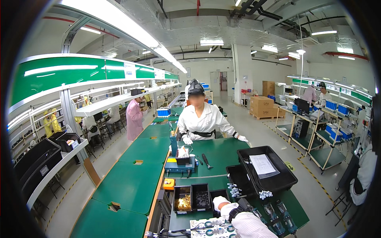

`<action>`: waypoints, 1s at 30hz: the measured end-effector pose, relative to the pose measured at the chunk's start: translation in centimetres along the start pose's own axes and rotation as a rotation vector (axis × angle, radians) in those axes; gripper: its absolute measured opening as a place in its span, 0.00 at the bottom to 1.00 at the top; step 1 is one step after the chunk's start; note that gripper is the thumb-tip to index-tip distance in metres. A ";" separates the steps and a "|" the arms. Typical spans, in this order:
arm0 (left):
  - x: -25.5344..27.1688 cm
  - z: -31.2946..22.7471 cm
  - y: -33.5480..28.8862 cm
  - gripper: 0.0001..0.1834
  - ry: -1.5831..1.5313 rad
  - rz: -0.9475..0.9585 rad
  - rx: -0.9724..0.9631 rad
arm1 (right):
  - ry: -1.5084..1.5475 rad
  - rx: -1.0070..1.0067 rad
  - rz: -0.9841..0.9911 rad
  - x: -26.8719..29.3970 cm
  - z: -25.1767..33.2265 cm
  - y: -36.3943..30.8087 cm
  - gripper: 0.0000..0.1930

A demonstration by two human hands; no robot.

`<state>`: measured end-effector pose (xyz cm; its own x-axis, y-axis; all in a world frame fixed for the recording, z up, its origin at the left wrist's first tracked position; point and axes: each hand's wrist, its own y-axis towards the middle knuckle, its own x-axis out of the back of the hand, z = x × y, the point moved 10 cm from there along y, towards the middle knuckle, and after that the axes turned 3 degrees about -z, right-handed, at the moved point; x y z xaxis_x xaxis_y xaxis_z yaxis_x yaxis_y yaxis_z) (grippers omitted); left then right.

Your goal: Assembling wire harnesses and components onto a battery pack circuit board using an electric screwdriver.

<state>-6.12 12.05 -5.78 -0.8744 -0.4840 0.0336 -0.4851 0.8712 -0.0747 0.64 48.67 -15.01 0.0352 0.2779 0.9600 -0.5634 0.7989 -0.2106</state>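
My right hand [220,202], in a white glove with a black band at the wrist, reaches over a small black bin [218,193]. Its fingers point down and away, too small and hidden to show what they hold, if anything. Just left stand a bin of black parts [201,197] and a bin of gold-coloured metal parts [183,201]. Below the hand lies a white fixture board [212,229] with round green-ringed openings. Beside my forearm are several green-bodied power screwdrivers [273,216]. My left hand is out of view.
A large black tray [283,168] with cables and a paper sheet [262,164] stands at right. Ahead are a blue device box [180,166] and a black-handled tool [206,161]. Across the green bench [220,152] stands a person in white [204,121], gloved hands on it.
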 end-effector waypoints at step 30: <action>-1.6 -7.9 1.6 0.09 0.234 -0.008 -0.219 | 0.281 0.131 -0.572 12.0 -0.1 -4.2 0.10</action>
<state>-5.54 14.90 1.93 -0.8361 -0.4811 0.2635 -0.4597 0.8767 0.1418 3.52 48.70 -2.67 0.5644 -0.0285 0.8250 -0.4873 0.7952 0.3609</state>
